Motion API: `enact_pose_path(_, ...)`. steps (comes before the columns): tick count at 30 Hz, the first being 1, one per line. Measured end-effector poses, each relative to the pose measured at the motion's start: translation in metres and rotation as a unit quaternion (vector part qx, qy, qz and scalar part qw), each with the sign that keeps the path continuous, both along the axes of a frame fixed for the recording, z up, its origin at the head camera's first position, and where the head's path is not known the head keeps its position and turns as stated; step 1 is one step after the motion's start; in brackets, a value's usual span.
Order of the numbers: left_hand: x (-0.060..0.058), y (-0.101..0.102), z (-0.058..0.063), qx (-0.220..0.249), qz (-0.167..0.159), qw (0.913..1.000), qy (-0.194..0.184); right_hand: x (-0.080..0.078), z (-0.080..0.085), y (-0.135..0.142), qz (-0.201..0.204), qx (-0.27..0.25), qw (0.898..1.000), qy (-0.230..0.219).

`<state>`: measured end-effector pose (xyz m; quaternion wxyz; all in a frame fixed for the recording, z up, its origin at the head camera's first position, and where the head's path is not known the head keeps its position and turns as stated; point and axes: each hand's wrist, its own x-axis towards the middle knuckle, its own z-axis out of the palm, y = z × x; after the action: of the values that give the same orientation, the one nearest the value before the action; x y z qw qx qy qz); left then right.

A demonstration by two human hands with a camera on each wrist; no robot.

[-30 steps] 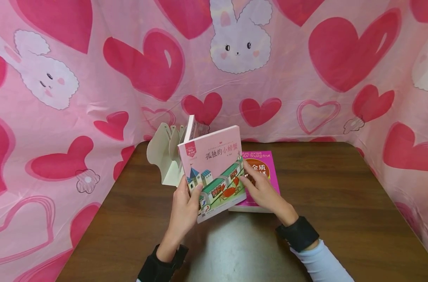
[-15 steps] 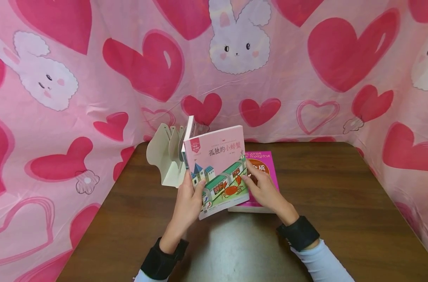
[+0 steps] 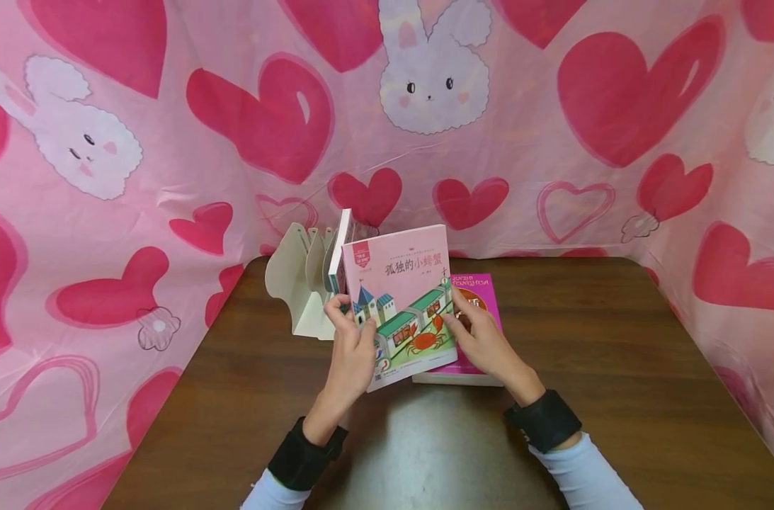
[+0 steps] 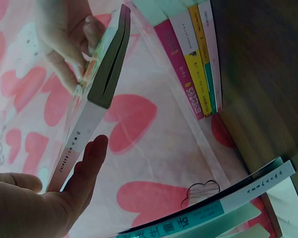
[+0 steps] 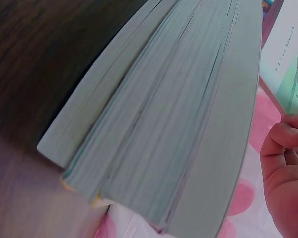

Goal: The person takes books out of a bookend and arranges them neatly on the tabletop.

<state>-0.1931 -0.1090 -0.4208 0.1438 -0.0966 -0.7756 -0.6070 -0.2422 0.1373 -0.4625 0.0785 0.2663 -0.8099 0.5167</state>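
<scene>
A paperback book (image 3: 402,297) with a pink cover, a green train and a red crab is held up, tilted, above the table in the head view. My left hand (image 3: 353,350) holds its spine side, thumb on the front cover. My right hand (image 3: 482,343) pinches the opposite edge. In the left wrist view, the book's spine (image 4: 72,146) stands between the thumb and fingers of my left hand (image 4: 44,203). The right wrist view has my right hand (image 5: 290,173) at its right edge, fingers bent by the book's cover (image 5: 285,54).
Behind the right hand lies a book stack topped by a magenta book (image 3: 476,363); the left wrist view has several of its spines (image 4: 188,64). A pale book rack (image 3: 287,273) stands back left, with an upright book (image 3: 340,244) in it. Patterned pink cloth (image 3: 520,212) surrounds the table (image 3: 616,368).
The pink book has shifted right and turned a little more upright. My left hand has moved right with it, its index finger now bent at the spine edge. The right hand has moved slightly right.
</scene>
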Motion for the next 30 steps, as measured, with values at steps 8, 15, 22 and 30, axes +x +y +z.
enact_pose_path(8,-0.003,0.004,-0.004,-0.004,0.017,0.9996,0.021,0.0,0.002,0.003,-0.012,0.017,1.0,-0.005)
enact_pose_path(15,-0.005,0.007,-0.006,-0.035,0.024,0.9988,0.025,-0.001,0.0,0.006,-0.013,0.022,0.999,-0.024)
enact_pose_path(22,-0.008,0.009,-0.008,-0.067,0.024,0.9974,0.013,-0.002,0.001,0.009,-0.016,0.026,0.999,-0.029)
enact_pose_path(30,-0.007,0.009,-0.01,-0.15,0.056,0.987,0.018,-0.002,0.004,0.013,-0.022,0.031,0.999,-0.024)
